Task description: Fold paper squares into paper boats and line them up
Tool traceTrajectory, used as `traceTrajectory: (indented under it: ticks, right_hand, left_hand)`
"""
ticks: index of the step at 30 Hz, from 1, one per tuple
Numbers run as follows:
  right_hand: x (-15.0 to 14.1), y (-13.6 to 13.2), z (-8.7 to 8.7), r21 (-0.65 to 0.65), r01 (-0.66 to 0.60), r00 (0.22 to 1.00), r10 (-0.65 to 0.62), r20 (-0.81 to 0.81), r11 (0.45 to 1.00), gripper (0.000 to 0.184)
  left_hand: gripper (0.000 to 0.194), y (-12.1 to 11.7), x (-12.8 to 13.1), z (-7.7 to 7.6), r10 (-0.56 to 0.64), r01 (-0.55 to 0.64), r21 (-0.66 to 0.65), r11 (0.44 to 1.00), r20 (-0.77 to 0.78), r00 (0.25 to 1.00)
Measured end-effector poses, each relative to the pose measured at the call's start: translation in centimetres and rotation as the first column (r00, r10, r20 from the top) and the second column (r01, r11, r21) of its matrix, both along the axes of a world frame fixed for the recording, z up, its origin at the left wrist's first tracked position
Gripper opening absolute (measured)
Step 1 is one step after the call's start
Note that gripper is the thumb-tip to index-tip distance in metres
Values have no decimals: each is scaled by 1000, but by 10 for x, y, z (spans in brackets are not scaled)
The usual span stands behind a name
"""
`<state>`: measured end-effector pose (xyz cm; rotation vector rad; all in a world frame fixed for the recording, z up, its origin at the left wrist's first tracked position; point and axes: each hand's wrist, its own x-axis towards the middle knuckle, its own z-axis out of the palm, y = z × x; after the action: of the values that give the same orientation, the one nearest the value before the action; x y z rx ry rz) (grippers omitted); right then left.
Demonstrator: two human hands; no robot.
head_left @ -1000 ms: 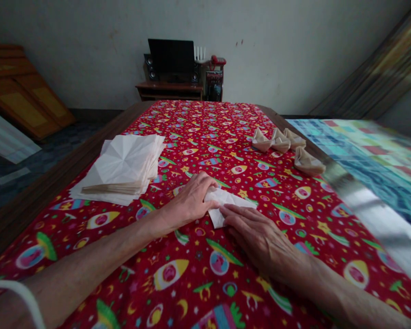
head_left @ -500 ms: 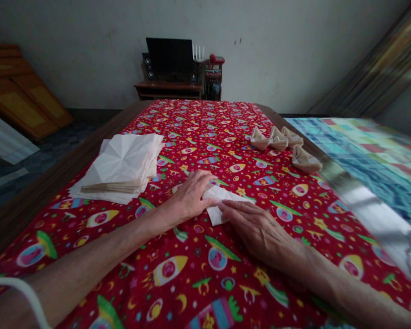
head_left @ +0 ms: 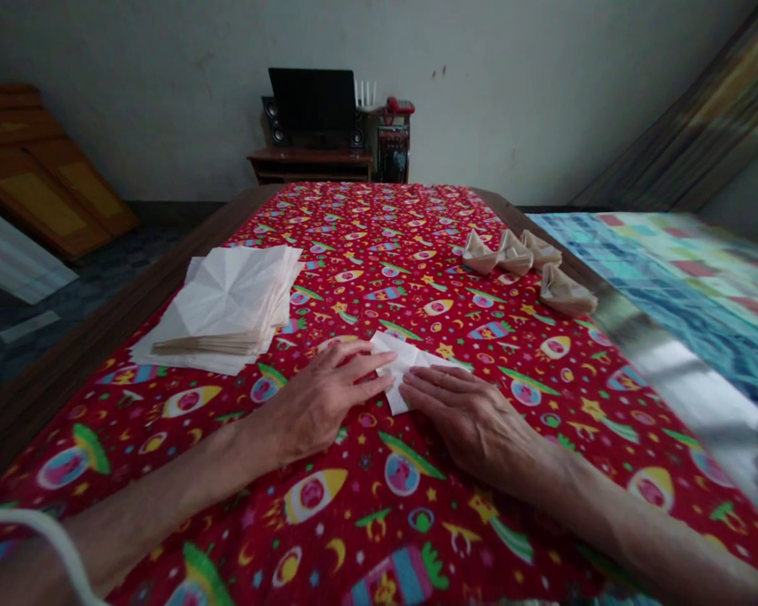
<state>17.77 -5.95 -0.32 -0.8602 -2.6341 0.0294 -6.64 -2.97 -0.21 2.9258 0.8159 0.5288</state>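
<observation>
wall: dim, flat grey.
curtain: paler patch at 2 o'clock, smeared softly.
glossy strip: whitish glare at 3 o'clock, light apparently entering from that side.
floor: deep shadow at 9 o'clock.
cabinet: slanted by wide-angle distortion at 10 o'clock.
small paper: bright near the dial's center, faint creases readable.

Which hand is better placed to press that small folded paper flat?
Probably the right hand: its fingers lie flat over the folded paper, while the left hand reaches only its left side.
</observation>
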Motion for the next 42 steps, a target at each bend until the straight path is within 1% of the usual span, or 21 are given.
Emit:
traceTrajectory:
  ticks: [3, 6, 12, 16, 19, 22, 26, 31, 34, 36, 39, 40, 42]
  right_hand:
    - [0, 0, -2, 1, 6, 1000, -6, 19, 1000, 29]
    - [0, 0, -2, 12, 18, 1000, -19, 19, 1000, 29]
    - [-2, -1, 1, 16, 5, 1000, -5, 6, 1000, 29]
    - [-3, -1, 2, 15, 14, 1000, -14, 5, 1000, 28]
    - [-3, -1, 2, 13, 15, 1000, -15, 1, 1000, 27]
    - [-3, -1, 2, 6, 18, 1000, -18, 2, 1000, 26]
    - [-3, -2, 3, 18, 17, 1000, -17, -4, 1000, 27]
    - [-3, -2, 1, 22, 16, 1000, -16, 0, 1000, 28]
    - [-3, -1, 0, 17, 25, 1000, -25, 9, 1000, 29]
    - [-3, -1, 0, 3, 35, 999, -35, 17, 999, 29]
    - [-2, -1, 0, -19, 14, 1000, -14, 18, 1000, 31]
    - [-2, -1, 0, -22, 7, 1000, -7, 16, 1000, 32]
    - [-2, -2, 0, -19, 9, 1000, -9, 6, 1000, 33]
  left_hand:
    - [53, -8, -3, -3, -19, 18, -14, 1000, -45, 999]
    - [52, -8, -2, -7, -19, 18, -16, 1000, -52, 998]
    - [58, -11, -6, -14, 23, -26, -54, 998, -45, 999]
    - [62, -19, -7, -14, 22, -26, -76, 997, -64, 998]
    - [67, -21, -7, -12, 43, -50, -72, 996, -91, 995]
    - [69, -18, -7, -8, 67, -74, -49, 996, -137, 988]
    - [62, -8, -6, -2, 114, -116, 1, 993, -188, 976]
    - [55, 7, -5, 0, 182, -175, 55, 983, -202, 962]
    - [55, 8, -4, 0, 218, -205, 91, 974, -166, 962]
    - [53, 2, -1, 1, 160, -147, 109, 983, -125, 979]
    - [53, -11, 3, -1, -58, 66, 79, 995, -97, 994]
    - [53, -15, 4, -3, -102, 108, 57, 992, -100, 990]
    - [52, -21, 4, -7, -95, 98, 18, 995, -102, 990]
